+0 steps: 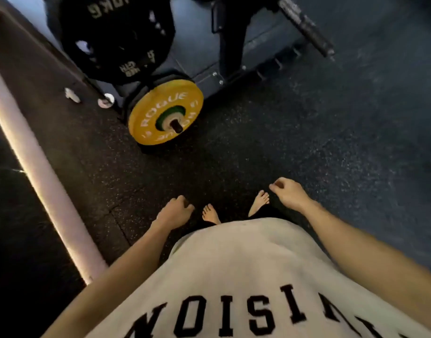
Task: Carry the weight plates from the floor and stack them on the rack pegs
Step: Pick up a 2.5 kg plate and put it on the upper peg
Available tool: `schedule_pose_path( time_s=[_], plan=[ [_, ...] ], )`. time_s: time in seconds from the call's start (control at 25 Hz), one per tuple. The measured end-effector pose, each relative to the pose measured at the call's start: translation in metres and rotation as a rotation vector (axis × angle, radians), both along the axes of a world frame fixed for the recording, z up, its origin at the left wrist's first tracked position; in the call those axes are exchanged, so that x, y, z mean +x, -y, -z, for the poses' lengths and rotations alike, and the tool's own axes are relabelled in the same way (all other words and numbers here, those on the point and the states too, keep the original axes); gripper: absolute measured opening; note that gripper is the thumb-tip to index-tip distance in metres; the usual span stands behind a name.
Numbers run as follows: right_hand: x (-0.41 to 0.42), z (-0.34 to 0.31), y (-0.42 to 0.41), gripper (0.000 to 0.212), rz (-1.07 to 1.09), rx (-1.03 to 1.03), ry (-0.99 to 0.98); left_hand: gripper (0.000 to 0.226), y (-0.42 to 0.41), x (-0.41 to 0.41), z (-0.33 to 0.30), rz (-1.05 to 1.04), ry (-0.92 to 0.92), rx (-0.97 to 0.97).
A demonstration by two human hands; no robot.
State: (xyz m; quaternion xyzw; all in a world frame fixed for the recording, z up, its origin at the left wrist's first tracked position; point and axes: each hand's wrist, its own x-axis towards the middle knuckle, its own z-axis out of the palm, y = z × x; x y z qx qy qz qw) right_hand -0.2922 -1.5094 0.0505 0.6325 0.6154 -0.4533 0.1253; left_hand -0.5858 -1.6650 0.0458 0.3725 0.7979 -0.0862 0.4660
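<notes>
A yellow weight plate [164,113] sits on a low rack peg [177,125], with a small green plate in front of it around the peg. Large black plates [116,37] marked 10KG hang on the rack above and behind it. My left hand [175,211] hangs at my side with loosely curled fingers and holds nothing. My right hand [286,191] also hangs empty with loosely curled fingers. Both hands are well short of the rack, above my bare feet.
The black rack frame [231,45] stands on a dark platform at the top centre. A knurled bar [307,28] slants at the top right. A pale lit ledge [38,172] runs along the left. Small white objects [104,101] lie near the rack base. Speckled rubber floor [307,142] spreads around.
</notes>
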Motion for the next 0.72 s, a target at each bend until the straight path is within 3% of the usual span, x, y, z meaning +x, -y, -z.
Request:
schedule_pose_path(
  time_s=[0.16, 0.36, 0.72],
  plan=[
    [0.087, 0.022, 0.04, 0.021, 0.159, -0.14, 0.048, 0.036, -0.022, 0.043, 0.009, 0.267, 0.072, -0.141],
    [0.201, 0.039, 0.078, 0.024, 0.435, -0.164, 0.018, 0.031, -0.089, 0.119, 0.016, 0.413, 0.073, -0.182],
    [0.41, 0.052, 0.068, 0.015, 0.88, -0.293, -0.029, 0.03, -0.202, 0.314, 0.007, 0.317, 0.028, -0.056]
  ],
)
